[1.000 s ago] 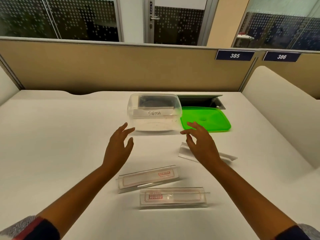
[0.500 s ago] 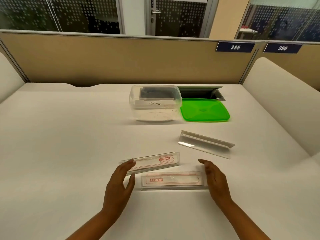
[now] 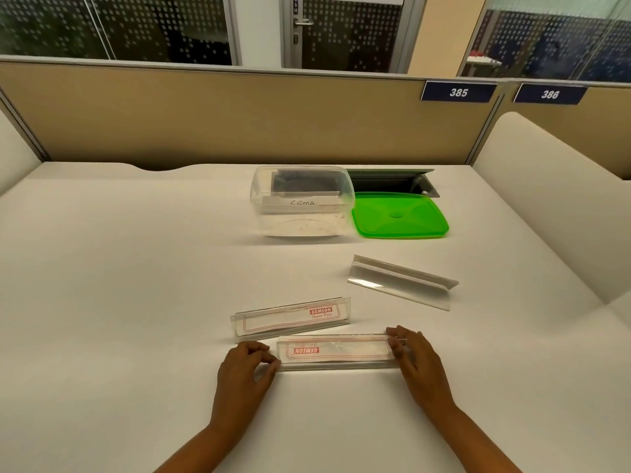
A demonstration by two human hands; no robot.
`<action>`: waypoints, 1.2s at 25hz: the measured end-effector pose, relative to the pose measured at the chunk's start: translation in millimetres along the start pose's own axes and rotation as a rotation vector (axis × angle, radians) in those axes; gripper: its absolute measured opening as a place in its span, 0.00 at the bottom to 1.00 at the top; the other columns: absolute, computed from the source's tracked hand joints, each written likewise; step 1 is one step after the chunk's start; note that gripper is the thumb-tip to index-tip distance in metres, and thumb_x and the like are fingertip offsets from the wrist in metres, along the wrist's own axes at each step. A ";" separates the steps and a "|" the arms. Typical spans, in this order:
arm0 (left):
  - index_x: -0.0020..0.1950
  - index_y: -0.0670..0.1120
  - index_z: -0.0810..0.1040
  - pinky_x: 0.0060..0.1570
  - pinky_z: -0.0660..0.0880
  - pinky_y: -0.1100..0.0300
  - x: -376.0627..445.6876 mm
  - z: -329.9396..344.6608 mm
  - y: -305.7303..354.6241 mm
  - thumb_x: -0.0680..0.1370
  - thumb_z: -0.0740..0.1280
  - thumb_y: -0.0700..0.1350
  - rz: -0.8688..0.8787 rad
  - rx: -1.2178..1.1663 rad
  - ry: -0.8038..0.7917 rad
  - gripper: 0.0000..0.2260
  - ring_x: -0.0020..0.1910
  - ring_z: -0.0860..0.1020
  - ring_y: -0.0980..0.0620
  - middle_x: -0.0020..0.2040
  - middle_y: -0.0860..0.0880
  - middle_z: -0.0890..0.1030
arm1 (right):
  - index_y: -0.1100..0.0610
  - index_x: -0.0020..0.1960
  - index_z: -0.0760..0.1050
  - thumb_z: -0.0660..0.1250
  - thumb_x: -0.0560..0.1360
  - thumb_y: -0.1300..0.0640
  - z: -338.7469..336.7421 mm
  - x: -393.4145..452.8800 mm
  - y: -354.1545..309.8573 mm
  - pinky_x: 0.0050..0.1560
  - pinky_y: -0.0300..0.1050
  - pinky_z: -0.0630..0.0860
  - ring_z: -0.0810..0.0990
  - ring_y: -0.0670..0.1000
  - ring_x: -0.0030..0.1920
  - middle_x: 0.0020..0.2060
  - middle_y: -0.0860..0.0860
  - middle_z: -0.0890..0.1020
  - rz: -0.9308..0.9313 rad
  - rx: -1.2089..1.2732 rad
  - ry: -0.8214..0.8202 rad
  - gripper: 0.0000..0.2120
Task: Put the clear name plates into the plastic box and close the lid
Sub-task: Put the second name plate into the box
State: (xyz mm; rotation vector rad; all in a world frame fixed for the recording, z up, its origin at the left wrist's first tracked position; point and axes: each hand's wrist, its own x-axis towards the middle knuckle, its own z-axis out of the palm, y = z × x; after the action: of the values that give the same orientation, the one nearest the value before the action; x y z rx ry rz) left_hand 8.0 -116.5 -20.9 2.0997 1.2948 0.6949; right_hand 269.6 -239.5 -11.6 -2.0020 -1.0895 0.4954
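Three clear name plates lie on the white desk. The nearest name plate (image 3: 338, 351), with a red GEMSON label, is held at both ends: my left hand (image 3: 244, 373) pinches its left end and my right hand (image 3: 418, 363) grips its right end. A second labelled plate (image 3: 292, 319) lies just behind it, and a third plate (image 3: 403, 281) lies tilted further right. The clear plastic box (image 3: 302, 203) stands open at the back with a plate marked SIGMA inside. Its green lid (image 3: 399, 215) lies flat beside it on the right.
A dark cable hatch (image 3: 392, 180) is open in the desk behind the lid. A tan partition (image 3: 205, 114) closes the back, and cream side panels (image 3: 546, 206) flank the desk. Number signs 385 and 386 hang at the upper right.
Both hands drew back from the box toward me, came down beside the nearest plate, and have now closed on its two ends.
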 end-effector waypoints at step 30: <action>0.43 0.45 0.79 0.46 0.77 0.54 214.4 -57.6 75.5 0.76 0.64 0.45 -0.305 -0.649 0.231 0.06 0.43 0.80 0.48 0.39 0.48 0.80 | 0.57 0.59 0.70 0.58 0.78 0.66 -10.5 204.7 -126.5 0.49 0.41 0.77 0.79 0.49 0.47 0.42 0.49 0.77 0.086 0.701 0.127 0.12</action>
State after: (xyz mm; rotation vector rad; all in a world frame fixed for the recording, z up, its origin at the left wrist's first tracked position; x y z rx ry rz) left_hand 99.7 61.9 100.6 1.3031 1.2508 1.0678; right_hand 323.7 -33.4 100.7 -1.4363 -0.6280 0.6741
